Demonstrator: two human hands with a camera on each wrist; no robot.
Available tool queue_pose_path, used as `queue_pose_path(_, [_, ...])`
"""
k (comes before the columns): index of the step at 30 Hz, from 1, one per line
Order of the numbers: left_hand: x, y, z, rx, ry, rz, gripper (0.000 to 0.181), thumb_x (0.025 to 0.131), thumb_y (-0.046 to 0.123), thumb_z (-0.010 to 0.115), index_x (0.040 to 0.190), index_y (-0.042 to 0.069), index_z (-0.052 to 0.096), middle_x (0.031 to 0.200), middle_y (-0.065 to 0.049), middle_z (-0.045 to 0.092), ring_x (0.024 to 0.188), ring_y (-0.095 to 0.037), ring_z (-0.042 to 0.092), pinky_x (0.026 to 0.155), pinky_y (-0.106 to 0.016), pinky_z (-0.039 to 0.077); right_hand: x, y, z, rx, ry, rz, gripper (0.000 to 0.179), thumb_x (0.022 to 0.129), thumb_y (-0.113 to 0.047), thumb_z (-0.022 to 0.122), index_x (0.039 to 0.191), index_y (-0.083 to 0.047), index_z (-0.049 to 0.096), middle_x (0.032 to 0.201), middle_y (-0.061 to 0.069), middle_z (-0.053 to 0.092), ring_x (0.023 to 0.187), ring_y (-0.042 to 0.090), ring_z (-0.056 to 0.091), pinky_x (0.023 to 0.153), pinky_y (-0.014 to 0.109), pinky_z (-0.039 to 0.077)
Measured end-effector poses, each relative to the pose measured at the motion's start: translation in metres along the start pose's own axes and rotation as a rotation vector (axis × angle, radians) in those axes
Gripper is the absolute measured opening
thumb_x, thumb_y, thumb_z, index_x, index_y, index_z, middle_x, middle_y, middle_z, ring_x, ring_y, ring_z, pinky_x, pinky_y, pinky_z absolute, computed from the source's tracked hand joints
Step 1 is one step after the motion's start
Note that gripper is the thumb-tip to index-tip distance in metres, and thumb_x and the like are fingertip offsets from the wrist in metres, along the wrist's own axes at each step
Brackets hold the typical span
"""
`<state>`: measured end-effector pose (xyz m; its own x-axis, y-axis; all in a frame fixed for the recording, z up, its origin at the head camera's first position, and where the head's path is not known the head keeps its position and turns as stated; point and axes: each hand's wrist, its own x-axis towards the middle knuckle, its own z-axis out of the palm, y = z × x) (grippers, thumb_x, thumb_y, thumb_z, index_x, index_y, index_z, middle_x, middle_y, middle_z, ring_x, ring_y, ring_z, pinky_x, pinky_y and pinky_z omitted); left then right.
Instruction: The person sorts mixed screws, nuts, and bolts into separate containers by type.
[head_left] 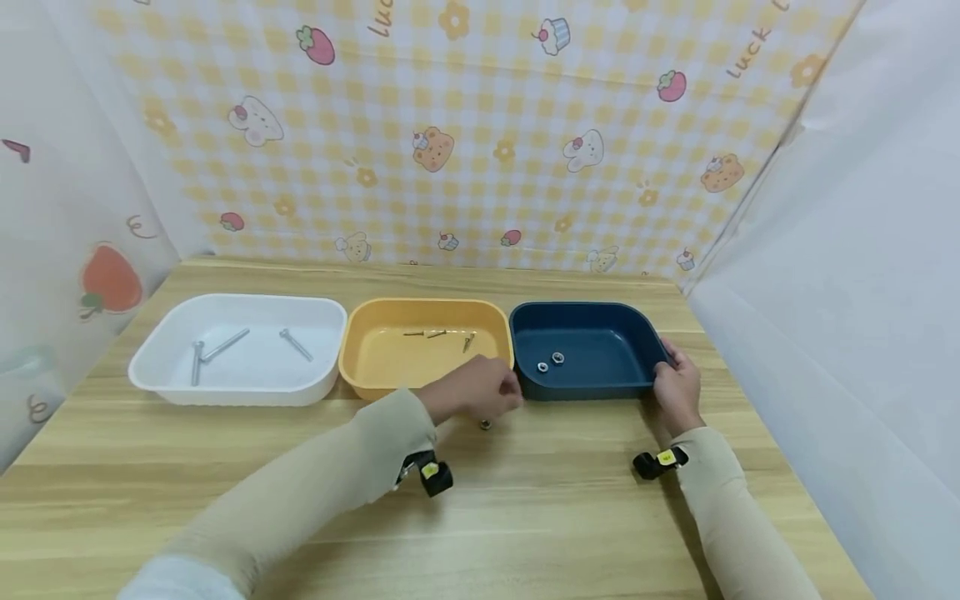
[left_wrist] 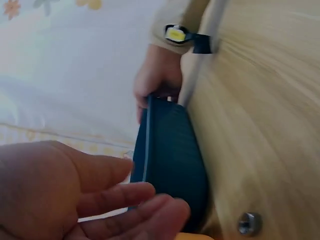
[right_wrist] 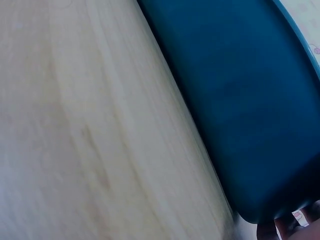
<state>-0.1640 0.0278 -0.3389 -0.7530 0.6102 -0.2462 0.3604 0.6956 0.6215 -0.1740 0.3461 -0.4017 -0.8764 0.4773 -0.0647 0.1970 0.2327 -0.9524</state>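
Observation:
My left hand (head_left: 487,388) hovers at the front edge of the yellow bin (head_left: 427,390), near the dark blue bin. In the left wrist view its thumb and loosely bent fingers (left_wrist: 165,212) are apart, with nothing between them. A metal nut (head_left: 485,424) lies on the wooden table just below that hand. My right hand (head_left: 677,388) grips the right end of the dark blue bin (head_left: 585,392), thumb at the rim and fingers around the outer side. Two nuts (head_left: 558,358) lie inside this bin. The right wrist view shows its fingers (right_wrist: 287,226) against the bin's end.
At the left stands a white bin (head_left: 247,398) holding several long bolts (head_left: 227,344). Several small screws (head_left: 437,334) lie in the yellow bin. The three bins stand in a row on the wooden table (head_left: 540,517). A patterned cloth (head_left: 480,200) hangs behind them, with white sheets at both sides.

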Motion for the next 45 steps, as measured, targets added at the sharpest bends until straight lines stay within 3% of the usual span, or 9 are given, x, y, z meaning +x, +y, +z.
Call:
queue_pose_path(3, [-0.009, -0.003, 0.008, 0.212, -0.009, 0.035, 0.018, 0.094, 0.016, 0.064, 0.107, 0.007, 0.073, 0.094, -0.001, 0.069, 0.077, -0.012, 0.059, 0.07, -0.026, 0.051, 0.0, 0.001, -0.002, -0.004, 0.01, 0.003, 0.06, 0.091, 0.004, 0.033, 0.149, -0.009, 0.038, 0.152, 0.009, 0.037, 0.135, 0.019, 0.033, 0.096, 0.025, 0.033])
queue_pose_path(8, [-0.013, -0.008, 0.02, 0.312, -0.005, 0.065, 0.013, 0.095, 0.007, 0.058, 0.096, 0.005, 0.07, 0.074, 0.0, 0.061, 0.061, -0.013, 0.052, 0.054, -0.024, 0.045, 0.001, 0.003, -0.004, 0.005, 0.018, -0.005, 0.059, 0.091, 0.005, 0.033, 0.148, -0.008, 0.039, 0.152, 0.009, 0.037, 0.135, 0.018, 0.033, 0.098, 0.026, 0.034])
queue_pose_path(18, [-0.009, -0.02, 0.034, 0.364, 0.054, 0.135, 0.02, 0.093, -0.002, 0.056, 0.08, 0.007, 0.067, 0.069, 0.001, 0.055, 0.062, -0.012, 0.049, 0.055, -0.023, 0.045, 0.004, 0.003, -0.001, 0.036, -0.003, -0.016, 0.058, 0.093, 0.004, 0.032, 0.15, -0.008, 0.036, 0.153, 0.009, 0.035, 0.136, 0.019, 0.033, 0.103, 0.028, 0.034])
queue_pose_path(22, [-0.008, -0.022, 0.037, 0.394, 0.077, 0.143, 0.021, 0.096, -0.001, 0.053, 0.079, 0.007, 0.063, 0.072, -0.002, 0.054, 0.063, -0.013, 0.05, 0.055, -0.026, 0.047, 0.004, 0.001, 0.0, 0.041, 0.001, -0.018, 0.059, 0.092, 0.005, 0.032, 0.149, -0.008, 0.037, 0.153, 0.009, 0.035, 0.137, 0.018, 0.031, 0.109, 0.031, 0.031])
queue_pose_path(26, [-0.006, -0.022, 0.036, 0.389, 0.051, 0.119, 0.021, 0.095, 0.0, 0.054, 0.077, 0.008, 0.06, 0.071, -0.002, 0.053, 0.063, -0.013, 0.049, 0.055, -0.027, 0.046, 0.005, 0.0, 0.0, 0.043, -0.003, -0.018, 0.059, 0.092, 0.006, 0.032, 0.15, -0.007, 0.036, 0.154, 0.009, 0.034, 0.138, 0.018, 0.029, 0.11, 0.032, 0.03])
queue_pose_path(30, [0.0, -0.017, 0.031, 0.265, -0.024, 0.086, 0.018, 0.093, 0.005, 0.06, 0.077, 0.011, 0.061, 0.07, 0.002, 0.054, 0.064, -0.012, 0.05, 0.056, -0.023, 0.043, 0.005, -0.001, -0.001, 0.049, -0.004, -0.011, 0.06, 0.092, 0.006, 0.031, 0.15, -0.008, 0.035, 0.154, 0.009, 0.033, 0.139, 0.018, 0.028, 0.11, 0.031, 0.029])
queue_pose_path(34, [0.007, -0.01, 0.021, 0.082, -0.105, 0.062, 0.009, 0.094, 0.008, 0.06, 0.089, 0.008, 0.067, 0.077, 0.002, 0.059, 0.068, -0.011, 0.052, 0.06, -0.022, 0.043, 0.005, -0.002, 0.0, 0.05, 0.003, -0.01, 0.059, 0.092, 0.005, 0.031, 0.15, -0.008, 0.035, 0.154, 0.008, 0.033, 0.139, 0.017, 0.028, 0.111, 0.032, 0.028])
queue_pose_path(41, [0.017, -0.008, 0.016, -0.603, -0.197, -0.005, 0.018, 0.099, 0.0, 0.052, 0.11, -0.009, 0.064, 0.104, -0.019, 0.065, 0.08, -0.015, 0.065, 0.079, -0.027, 0.055, 0.003, 0.001, 0.001, 0.044, 0.002, 0.005, 0.059, 0.092, 0.005, 0.032, 0.15, -0.008, 0.036, 0.154, 0.009, 0.033, 0.138, 0.019, 0.029, 0.113, 0.034, 0.027])
queue_pose_path(45, [0.027, -0.007, 0.015, -0.941, -0.186, -0.045, 0.025, 0.1, 0.0, 0.049, 0.119, -0.015, 0.057, 0.121, -0.027, 0.057, 0.08, -0.013, 0.066, 0.084, -0.028, 0.054, 0.003, 0.002, 0.002, 0.053, -0.001, -0.002, 0.058, 0.093, 0.004, 0.032, 0.15, -0.007, 0.035, 0.154, 0.009, 0.033, 0.139, 0.019, 0.029, 0.112, 0.034, 0.028])
